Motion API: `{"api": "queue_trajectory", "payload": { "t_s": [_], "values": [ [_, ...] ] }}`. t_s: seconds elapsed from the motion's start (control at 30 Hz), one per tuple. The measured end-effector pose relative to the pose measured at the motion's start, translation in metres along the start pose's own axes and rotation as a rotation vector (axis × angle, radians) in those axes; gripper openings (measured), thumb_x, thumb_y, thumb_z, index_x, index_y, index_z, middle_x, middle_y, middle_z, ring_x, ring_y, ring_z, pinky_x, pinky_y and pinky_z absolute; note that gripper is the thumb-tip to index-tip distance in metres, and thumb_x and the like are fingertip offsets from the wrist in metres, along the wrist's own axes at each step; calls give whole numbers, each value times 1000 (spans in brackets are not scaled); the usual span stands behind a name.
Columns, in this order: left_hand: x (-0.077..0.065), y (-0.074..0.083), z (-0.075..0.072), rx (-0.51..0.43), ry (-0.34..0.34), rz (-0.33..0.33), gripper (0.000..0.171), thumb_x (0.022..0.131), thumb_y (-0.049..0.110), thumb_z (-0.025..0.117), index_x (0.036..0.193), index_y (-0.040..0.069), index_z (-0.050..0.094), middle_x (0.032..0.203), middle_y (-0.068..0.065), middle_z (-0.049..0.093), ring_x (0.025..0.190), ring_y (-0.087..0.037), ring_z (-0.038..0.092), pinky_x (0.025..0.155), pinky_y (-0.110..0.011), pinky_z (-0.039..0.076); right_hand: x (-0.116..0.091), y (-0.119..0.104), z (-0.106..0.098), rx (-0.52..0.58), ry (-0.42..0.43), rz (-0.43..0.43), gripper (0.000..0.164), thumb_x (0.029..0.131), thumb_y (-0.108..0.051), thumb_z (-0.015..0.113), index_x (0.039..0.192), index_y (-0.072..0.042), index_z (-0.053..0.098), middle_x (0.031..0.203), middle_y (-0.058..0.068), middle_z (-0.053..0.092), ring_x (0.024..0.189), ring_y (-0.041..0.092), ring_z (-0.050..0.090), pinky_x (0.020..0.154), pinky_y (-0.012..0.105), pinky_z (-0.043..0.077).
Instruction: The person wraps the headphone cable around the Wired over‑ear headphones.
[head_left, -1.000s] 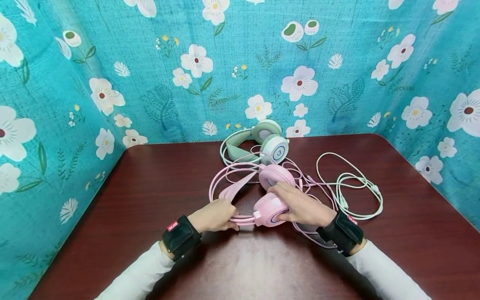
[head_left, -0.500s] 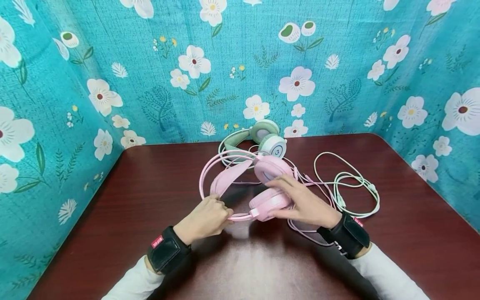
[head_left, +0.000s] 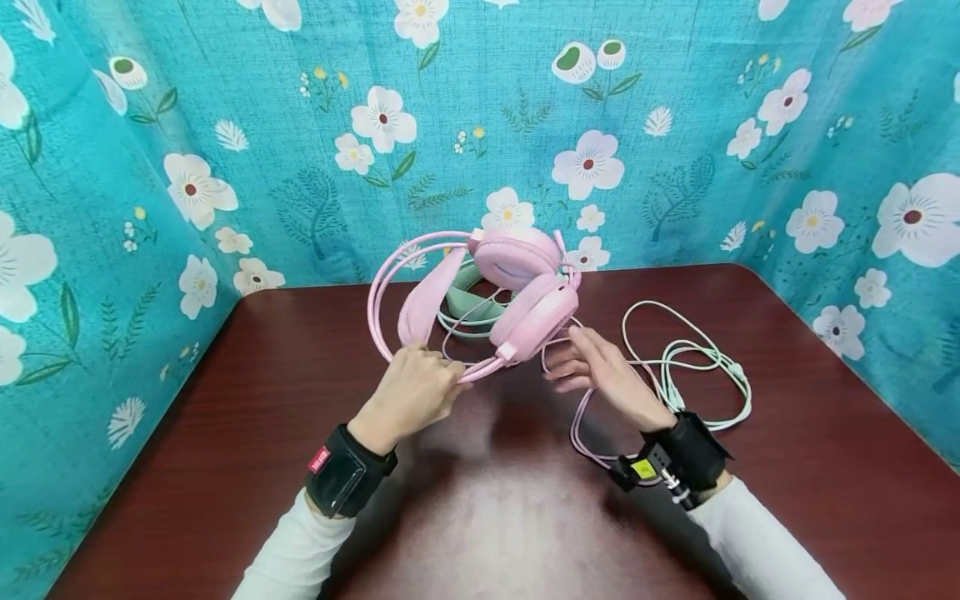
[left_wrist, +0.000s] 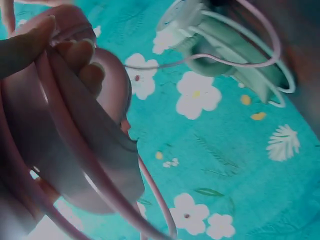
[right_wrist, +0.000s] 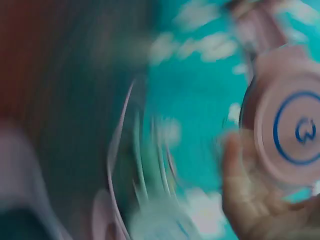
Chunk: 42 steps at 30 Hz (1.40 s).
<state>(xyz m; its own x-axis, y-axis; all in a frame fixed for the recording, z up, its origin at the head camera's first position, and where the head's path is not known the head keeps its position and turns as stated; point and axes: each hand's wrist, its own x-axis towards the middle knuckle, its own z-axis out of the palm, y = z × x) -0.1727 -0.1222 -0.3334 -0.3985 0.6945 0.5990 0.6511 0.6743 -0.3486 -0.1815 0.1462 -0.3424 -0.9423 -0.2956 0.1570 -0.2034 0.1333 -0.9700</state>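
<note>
A pair of pink headphones [head_left: 536, 317] is held up above the table, tilted, its two ear cups to the right. My left hand [head_left: 416, 390] grips the headband; in the left wrist view, the thumb and fingertips [left_wrist: 92, 77] close on the pink band. My right hand [head_left: 600, 375] is just below and right of the lower ear cup, fingers extended and loosely bent. The right wrist view is blurred, but shows that hand [right_wrist: 260, 210] by the ear cup with its blue ring logo [right_wrist: 300, 127]; contact is unclear. Behind, green headphones [head_left: 474, 302] are partly hidden.
A pale green cable [head_left: 731, 371] lies coiled at the right of the dark red-brown table [head_left: 300, 500]. The pink cable [head_left: 581, 425] loops down near my right wrist. A turquoise flowered cloth [head_left: 465, 125] hangs behind and at the sides.
My left hand has lifted the pink headphones up and away, so they now cover much of the green pair. The right hand has let go of the lower ear cup.
</note>
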Motion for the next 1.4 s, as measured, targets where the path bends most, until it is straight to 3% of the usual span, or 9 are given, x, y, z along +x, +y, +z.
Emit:
{"api": "queue_trajectory", "payload": {
  "t_s": [0.1,0.2,0.53,0.73,0.83,1.03,1.17,1.27,1.4],
  "values": [
    [9,2,1,25,16,28,30,76,20,84,62,12,58,56,-2,62,58,-18,63,62,-31,41,9,-6,6,358,-117,84,71,105,-53,36,154,-4,22,137,17,55,110,10,67,101,44,55],
    [15,5,4,46,20,66,31,78,21,82,62,12,57,55,-1,61,58,-17,62,63,-30,41,15,-10,11,540,-80,81,69,101,-53,47,152,-12,25,131,7,57,111,12,67,102,47,53],
    [14,-8,4,-181,-177,54,32,75,22,89,75,10,59,63,-2,66,63,-22,65,58,-32,48,11,-7,3,479,30,11,51,96,-39,48,139,-15,34,118,-1,58,100,11,70,87,30,57],
    [13,-14,9,-158,-225,60,24,77,17,86,78,10,63,65,-2,66,71,-19,66,79,-34,47,9,-8,1,474,61,-20,60,94,-31,51,145,-18,23,130,8,43,100,9,67,84,27,57],
    [6,-15,14,-102,-181,65,23,77,14,85,77,10,62,66,-1,66,72,-16,66,84,-33,43,9,-7,3,478,60,-24,62,94,-31,52,146,-16,22,132,9,41,101,10,66,85,26,58],
    [-8,-18,22,19,55,129,24,77,9,81,73,9,57,64,0,63,70,-17,61,84,-36,44,11,1,4,483,10,-45,67,95,-44,58,146,-16,24,130,6,46,104,11,67,88,26,57],
    [-15,-23,19,0,168,149,22,77,2,75,73,6,54,61,-2,59,69,-20,55,83,-39,45,16,6,-1,397,-21,-75,77,101,-55,49,155,-6,23,130,-2,56,109,8,67,92,28,57],
    [-20,-28,12,-36,211,157,20,78,-3,70,73,5,52,61,-3,57,69,-20,53,83,-41,45,22,7,-10,314,73,-79,62,107,-48,36,142,3,45,111,-9,70,97,5,71,85,28,59],
    [-24,-32,4,-51,220,168,19,83,-6,64,75,4,51,64,-3,58,71,-20,54,85,-42,46,36,6,-27,265,291,-152,30,108,-13,38,108,-4,66,83,-10,73,75,4,70,70,23,59]
  ]
}}
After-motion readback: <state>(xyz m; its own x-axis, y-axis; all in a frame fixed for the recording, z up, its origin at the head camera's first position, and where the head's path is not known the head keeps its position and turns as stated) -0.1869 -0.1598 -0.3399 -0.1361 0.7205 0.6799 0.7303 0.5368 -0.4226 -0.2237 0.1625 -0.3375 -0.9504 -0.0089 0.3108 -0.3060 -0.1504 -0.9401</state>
